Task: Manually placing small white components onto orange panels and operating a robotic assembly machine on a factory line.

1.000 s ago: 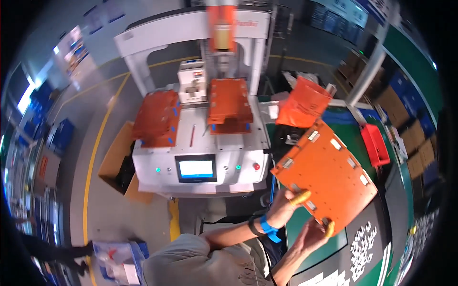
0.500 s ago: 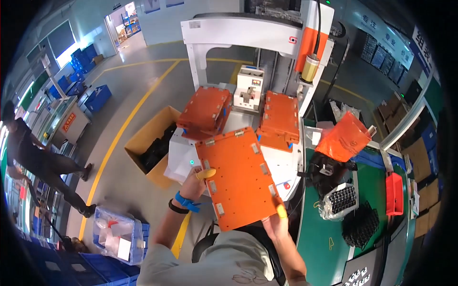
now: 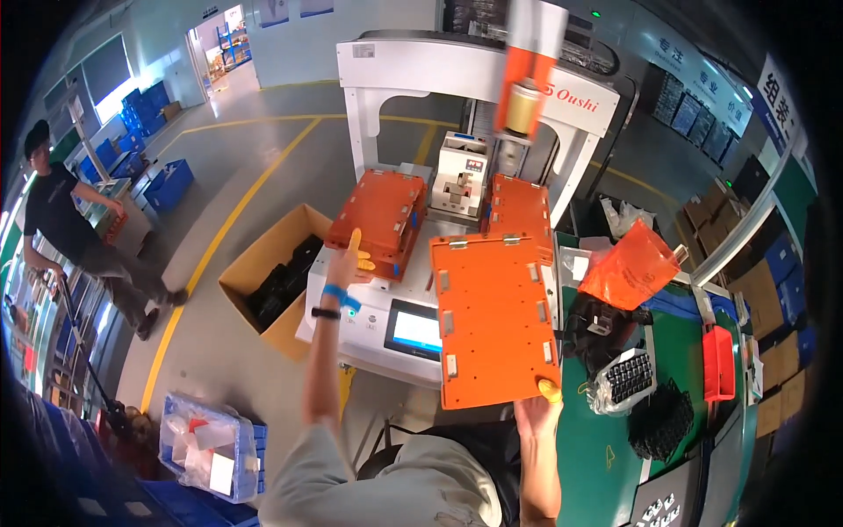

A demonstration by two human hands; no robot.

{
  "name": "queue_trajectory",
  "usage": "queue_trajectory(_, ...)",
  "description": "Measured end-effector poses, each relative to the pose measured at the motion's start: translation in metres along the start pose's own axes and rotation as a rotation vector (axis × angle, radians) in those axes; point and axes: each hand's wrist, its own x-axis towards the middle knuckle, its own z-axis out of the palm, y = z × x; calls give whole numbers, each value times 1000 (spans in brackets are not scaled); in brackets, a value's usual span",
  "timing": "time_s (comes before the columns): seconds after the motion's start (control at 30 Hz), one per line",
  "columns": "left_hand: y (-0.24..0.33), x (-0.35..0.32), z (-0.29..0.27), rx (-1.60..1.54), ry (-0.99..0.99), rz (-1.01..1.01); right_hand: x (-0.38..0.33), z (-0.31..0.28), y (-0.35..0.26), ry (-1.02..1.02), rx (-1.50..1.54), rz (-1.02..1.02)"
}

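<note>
An orange plate (image 3: 493,321) with small metal clips along its sides is held up in front of me. My right hand (image 3: 536,411) grips its lower right corner, the thumb in a yellow finger cot on top. My left hand (image 3: 353,262) is off that plate, fingers apart, at the near edge of an orange fixture (image 3: 378,213) on the left of the machine's bed. Whether it touches the fixture I cannot tell. A second orange fixture (image 3: 520,204) sits on the right of the bed, partly hidden behind the held plate.
A white gantry machine (image 3: 399,75) with a blurred orange head (image 3: 524,75) and a screen (image 3: 414,329) stands ahead. A cardboard box (image 3: 277,281) of black parts is at left. The green bench (image 3: 580,439) on the right carries black parts and a red bin (image 3: 719,362). A person (image 3: 79,211) stands far left.
My left hand has let go of the plate and moved up to the left fixture. The plate in my right hand has shifted right. The machine's head has moved left.
</note>
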Motion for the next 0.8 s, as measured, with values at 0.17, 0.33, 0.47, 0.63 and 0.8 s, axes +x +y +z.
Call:
queue_trajectory(0.17,-39,70,0,608,348,49,-3,-1,-6,-107,-67,-76)
queue_trajectory(0.33,-27,53,46,499,537,45,-12,-8,-19,-12,-79,-148)
queue_trajectory(0.47,-16,54,51,392,541,101,-2,-9,-24,10,-120,-143)
queue_trajectory(0.63,11,99,52,-511,501,397,39,21,-19,-120,-98,-22)
queue_trajectory(0.8,25,85,24,-967,58,217,88,71,-7,-268,2,30)
